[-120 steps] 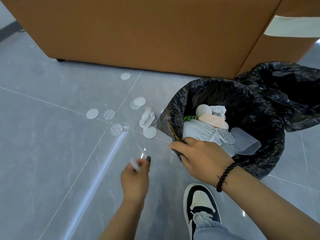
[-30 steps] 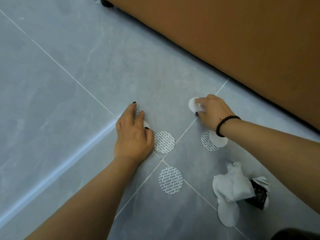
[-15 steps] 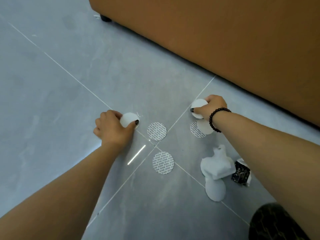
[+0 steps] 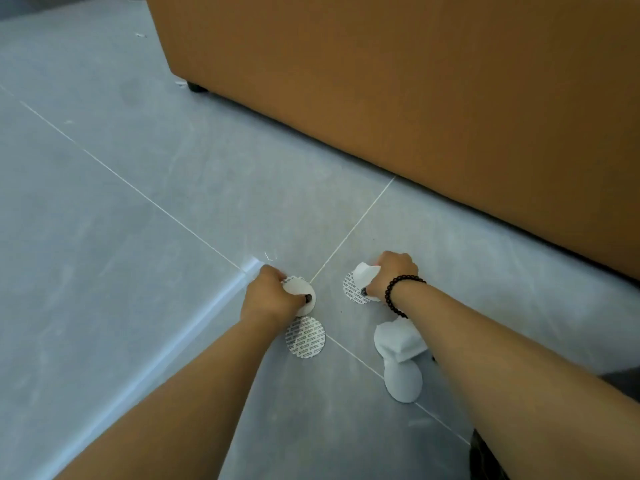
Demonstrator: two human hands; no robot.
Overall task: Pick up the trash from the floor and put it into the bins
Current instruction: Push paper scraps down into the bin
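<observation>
Each hand gathers discs so one trip fills the bin: left hand (image 4: 268, 299) grip pinches a white disc (image 4: 298, 293), right hand (image 4: 391, 275) another (image 4: 363, 271); printed discs (image 4: 305, 337) lie on the floor (image 4: 138, 271).

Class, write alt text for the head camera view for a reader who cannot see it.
Both hands grip white paper discs on a grey tiled floor: left hand, right hand. More discs and a crumpled tissue lie nearby, beside a brown box.
</observation>
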